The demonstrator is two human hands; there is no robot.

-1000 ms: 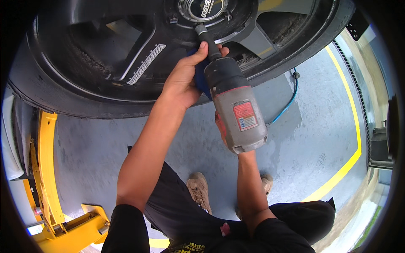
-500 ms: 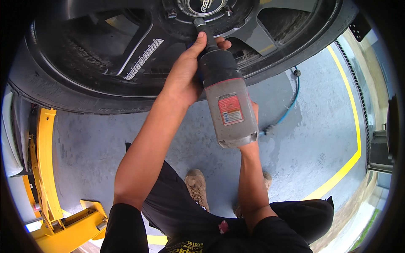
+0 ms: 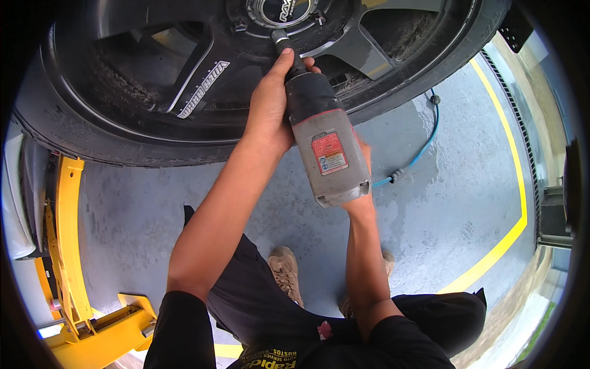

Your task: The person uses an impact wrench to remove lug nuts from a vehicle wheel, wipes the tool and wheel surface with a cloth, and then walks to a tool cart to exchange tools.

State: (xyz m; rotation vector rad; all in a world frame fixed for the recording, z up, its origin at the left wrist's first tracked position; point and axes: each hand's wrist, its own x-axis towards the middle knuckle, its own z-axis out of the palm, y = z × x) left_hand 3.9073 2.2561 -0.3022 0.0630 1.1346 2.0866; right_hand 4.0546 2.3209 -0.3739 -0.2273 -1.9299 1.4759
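A grey and black impact wrench [image 3: 329, 163] points away from me at the wheel [image 3: 184, 132]. Its socket [image 3: 279, 35] meets the wheel just below the round centre cap [image 3: 286, 9]; whether a lug nut sits inside is hidden. My left hand [image 3: 270, 101] is closed around the wrench's black nose, thumb along the socket's shaft and fingertips showing on the far side. Underneath the tool body, my right hand [image 3: 365, 154] is mostly hidden, closed at the handle. Two lug nuts show beside the cap, one to the left [image 3: 239, 25] and one to the right [image 3: 318, 18].
A blue air hose [image 3: 424, 150] runs from near my right hand across the grey floor toward the tyre. Yellow lift parts [image 3: 70, 227] stand at the left. A yellow line [image 3: 519, 184] and a dark grate [image 3: 516, 117] lie to the right. My shoes [image 3: 284, 270] are below.
The wrench, both hands and the wheel have shifted slightly left in view. The wrench's rear end sits a little higher, and more of the hose shows. Both grips stay the same.
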